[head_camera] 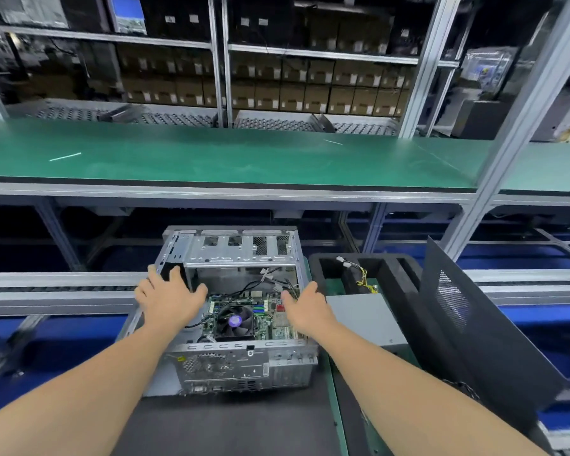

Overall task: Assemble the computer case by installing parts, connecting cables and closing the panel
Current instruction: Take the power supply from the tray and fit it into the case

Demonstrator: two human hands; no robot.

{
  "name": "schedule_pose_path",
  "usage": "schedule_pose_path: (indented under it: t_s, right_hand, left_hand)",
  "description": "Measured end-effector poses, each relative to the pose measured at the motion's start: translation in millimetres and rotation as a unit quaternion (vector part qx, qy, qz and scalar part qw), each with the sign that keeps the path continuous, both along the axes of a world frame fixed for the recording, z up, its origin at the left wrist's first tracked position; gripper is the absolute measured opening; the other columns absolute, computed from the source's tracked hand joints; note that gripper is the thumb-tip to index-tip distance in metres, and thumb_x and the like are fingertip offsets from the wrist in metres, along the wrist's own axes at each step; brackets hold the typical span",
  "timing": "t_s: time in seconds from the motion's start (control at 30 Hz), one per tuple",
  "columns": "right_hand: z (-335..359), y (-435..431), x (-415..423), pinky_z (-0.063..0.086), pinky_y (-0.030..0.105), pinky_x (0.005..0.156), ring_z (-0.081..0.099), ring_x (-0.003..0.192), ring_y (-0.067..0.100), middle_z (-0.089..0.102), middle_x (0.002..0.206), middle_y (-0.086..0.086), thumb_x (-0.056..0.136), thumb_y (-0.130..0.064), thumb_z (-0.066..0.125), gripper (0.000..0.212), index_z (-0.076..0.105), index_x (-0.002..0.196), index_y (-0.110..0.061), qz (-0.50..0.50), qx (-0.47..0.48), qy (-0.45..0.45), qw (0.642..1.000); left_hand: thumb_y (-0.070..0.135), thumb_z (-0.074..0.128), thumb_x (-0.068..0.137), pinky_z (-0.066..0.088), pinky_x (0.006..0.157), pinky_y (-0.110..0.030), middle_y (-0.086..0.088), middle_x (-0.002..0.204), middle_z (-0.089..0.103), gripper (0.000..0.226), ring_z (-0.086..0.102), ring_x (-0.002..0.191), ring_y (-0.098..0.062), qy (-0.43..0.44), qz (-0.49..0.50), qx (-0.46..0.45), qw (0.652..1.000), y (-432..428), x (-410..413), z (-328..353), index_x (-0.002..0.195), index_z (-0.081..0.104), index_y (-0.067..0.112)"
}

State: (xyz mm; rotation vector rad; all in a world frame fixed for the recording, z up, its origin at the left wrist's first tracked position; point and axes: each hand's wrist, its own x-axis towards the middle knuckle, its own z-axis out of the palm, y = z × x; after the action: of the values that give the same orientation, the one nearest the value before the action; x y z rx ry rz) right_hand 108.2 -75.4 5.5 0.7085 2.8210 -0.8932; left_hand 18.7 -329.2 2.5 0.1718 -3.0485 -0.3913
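Bare grey sheet metal: the computer case (pixel 231 307) lies on its side, open face up, on the dark matte surface (pixel 231 422) at the middle of the view. Its near wall is punched with vent holes and port cut-outs, and a slotted drive cage fills its 12 o'clock end. Inside sits a green motherboard (pixel 270 319) with a round black fan (pixel 235 320) wearing a purple hub sticker, writing too small to read, and thin black cables (pixel 244 287) loop above it.

The left hand (pixel 168 299) reaches over the case's 9 o'clock wall, fingers (pixel 152 274) spread and straight. The right hand (pixel 305 311) comes in at the 3 o'clock wall, fingers (pixel 308 287) extended and loosely together. I cannot tell whether either hand touches metal.

At 3 o'clock of the case lies a flat grey box (pixel 366 319), with yellow wires (pixel 362 279) at its far end, against a black foam tray (pixel 392 274). Further right, a black side panel (pixel 468 330) with a mesh vent leans tilted.

At 12 o'clock runs a smooth green shelf (pixel 231 156), and behind it stacked cardboard boxes (pixel 310 93) carry white labels, blurred beyond reading.
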Motion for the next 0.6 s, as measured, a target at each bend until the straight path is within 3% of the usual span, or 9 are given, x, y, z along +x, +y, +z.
schedule_pose_path:
  t_s: [0.13, 0.23, 0.33, 0.4, 0.47, 0.6]
  right_hand:
    - [11, 47, 8, 0.043, 0.05, 0.109, 0.049, 0.135, 0.039, 0.043, 0.151, 0.021, 0.106, -0.064, 0.026, 0.073, 0.036, 0.154, -0.01, 0.03, -0.006, 0.027, 0.999]
    - [15, 97, 17, 0.046, 0.049, 0.105, 0.051, 0.131, 0.039, 0.045, 0.149, 0.02, 0.106, -0.062, 0.032, 0.069, 0.04, 0.152, -0.011, 0.043, 0.015, 0.024, 0.999]
    - [13, 149, 28, 0.051, 0.05, 0.101, 0.055, 0.124, 0.039, 0.048, 0.144, 0.018, 0.104, -0.057, 0.045, 0.062, 0.045, 0.146, -0.011, 0.059, 0.042, 0.01, 0.997]
    - [9, 179, 36, 0.05, 0.047, 0.102, 0.055, 0.127, 0.037, 0.043, 0.15, 0.016, 0.1, -0.055, 0.055, 0.069, 0.041, 0.152, -0.012, 0.093, 0.056, -0.012, 0.994]
    - [3, 202, 43, 0.045, 0.045, 0.109, 0.046, 0.138, 0.033, 0.035, 0.158, 0.013, 0.091, -0.054, 0.067, 0.086, 0.033, 0.159, -0.015, 0.153, 0.081, -0.043, 0.984]
    - [-12, 223, 50, 0.042, 0.049, 0.113, 0.03, 0.148, 0.031, 0.02, 0.161, 0.007, 0.071, -0.062, 0.083, 0.117, 0.02, 0.162, -0.023, 0.273, 0.126, -0.118, 0.946]
  left_hand:
    - [0.059, 0.052, 0.089, 0.023, 0.116, -0.052, -0.017, 0.152, 0.038, 0.065, 0.031, 0.143, -0.033, 0.049, -0.099, 0.049, 0.993, 88, 22, 17, 0.143, 0.048, 0.023]
    - [0.047, 0.057, 0.093, 0.035, 0.111, -0.044, -0.005, 0.144, 0.046, 0.055, 0.045, 0.133, -0.027, 0.068, -0.235, 0.153, 0.958, 159, 39, 31, 0.143, 0.05, 0.024]
    - [0.037, 0.059, 0.094, 0.036, 0.11, -0.034, -0.001, 0.144, 0.048, 0.053, 0.046, 0.134, -0.02, 0.039, -0.379, 0.148, 0.913, 220, 53, 35, 0.144, 0.048, 0.022]
    - [0.037, 0.063, 0.091, 0.034, 0.115, -0.035, -0.003, 0.15, 0.044, 0.067, 0.041, 0.14, -0.021, -0.017, -0.438, 0.095, 0.894, 253, 60, 32, 0.151, 0.04, 0.02]
    - [0.047, 0.069, 0.083, 0.033, 0.118, -0.041, -0.007, 0.158, 0.032, 0.094, 0.032, 0.147, -0.025, -0.088, -0.467, 0.007, 0.88, 278, 65, 23, 0.159, 0.023, 0.016]
    - [0.075, 0.081, 0.05, 0.03, 0.118, -0.053, -0.008, 0.165, 0.006, 0.153, 0.008, 0.153, -0.03, -0.184, -0.43, -0.161, 0.869, 301, 76, -3, 0.16, -0.012, 0.022]
